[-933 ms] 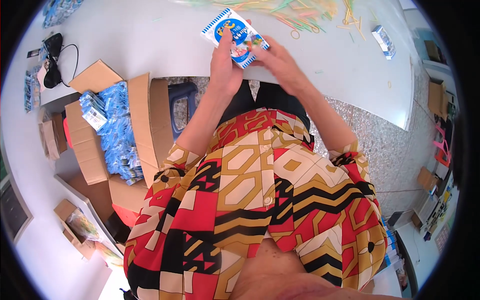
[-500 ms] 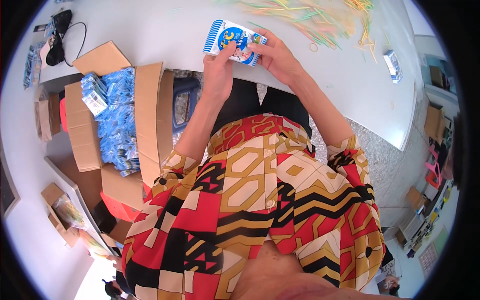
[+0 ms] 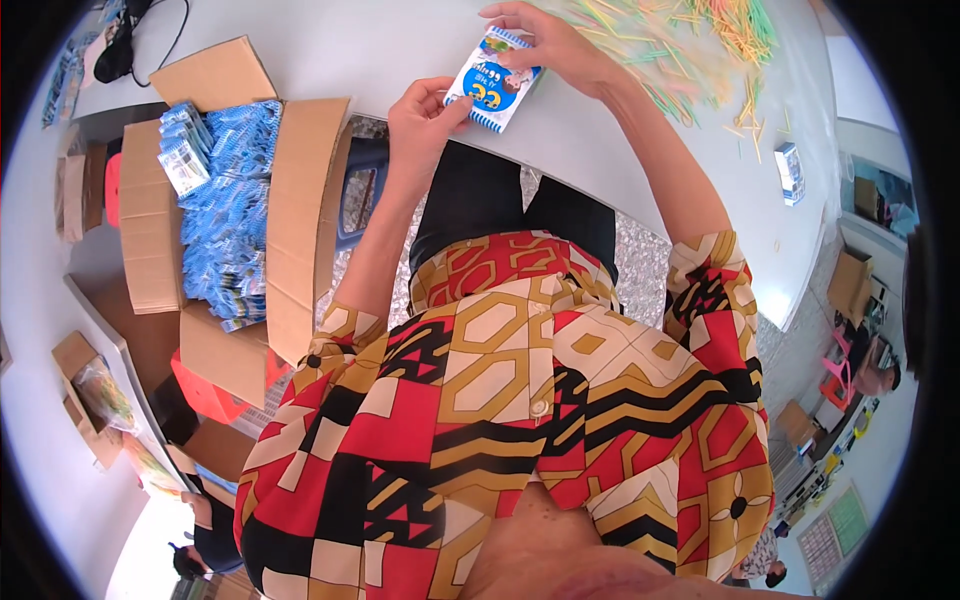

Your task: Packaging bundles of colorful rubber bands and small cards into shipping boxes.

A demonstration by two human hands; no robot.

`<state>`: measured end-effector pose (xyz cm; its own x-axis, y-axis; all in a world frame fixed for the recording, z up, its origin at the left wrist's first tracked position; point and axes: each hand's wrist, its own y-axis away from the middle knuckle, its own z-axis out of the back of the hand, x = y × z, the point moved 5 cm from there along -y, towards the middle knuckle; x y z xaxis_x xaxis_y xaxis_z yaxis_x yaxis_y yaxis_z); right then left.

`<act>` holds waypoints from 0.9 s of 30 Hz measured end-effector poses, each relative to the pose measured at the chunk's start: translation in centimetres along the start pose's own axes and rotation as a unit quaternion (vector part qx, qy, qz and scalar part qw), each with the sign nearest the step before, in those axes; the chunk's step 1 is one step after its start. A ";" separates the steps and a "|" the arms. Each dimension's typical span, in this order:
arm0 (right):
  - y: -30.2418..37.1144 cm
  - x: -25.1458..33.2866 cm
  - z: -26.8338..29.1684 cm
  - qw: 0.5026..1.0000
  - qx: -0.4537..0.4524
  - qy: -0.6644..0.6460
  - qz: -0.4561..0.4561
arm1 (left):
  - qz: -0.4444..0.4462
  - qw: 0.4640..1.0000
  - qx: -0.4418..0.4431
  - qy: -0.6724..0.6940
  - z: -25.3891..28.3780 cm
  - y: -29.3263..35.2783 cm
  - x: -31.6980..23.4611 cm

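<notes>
Currently pinching one unboxed rectangular blue-and-white packet [image 3: 485,84] in left hand [image 3: 424,116], with right hand [image 3: 563,48] unclear; at ten o'clock, boxed blue packets [image 3: 228,205].

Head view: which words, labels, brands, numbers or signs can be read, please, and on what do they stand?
I do not copy wording.
White-and-blue packet: large yellow letters and smaller white ones on blue.
Piled packets, small box, wall charts: too small to read.
</notes>
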<state>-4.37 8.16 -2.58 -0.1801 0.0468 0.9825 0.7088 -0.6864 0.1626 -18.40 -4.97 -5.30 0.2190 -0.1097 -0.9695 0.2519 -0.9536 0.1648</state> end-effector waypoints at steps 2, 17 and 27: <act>-2.8 -0.9 0.5 0.993 0.022 0.097 0.061 | -0.035 0.998 -0.021 -0.044 0.5 -0.8 0.7; -1.6 -2.6 -1.2 0.886 -0.159 0.394 0.186 | -0.242 0.827 -0.124 -0.491 -1.0 -1.1 -0.7; -0.1 -0.8 -2.5 0.860 -0.214 0.383 0.261 | -0.247 0.833 -0.126 -0.479 -1.2 -1.2 -0.9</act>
<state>-5.98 6.40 -3.60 -0.4251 -0.7282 0.5376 0.5428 -0.6803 -0.4924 -17.73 -3.41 -4.38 -0.7926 -0.0089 -0.6097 0.3034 -0.8730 -0.3818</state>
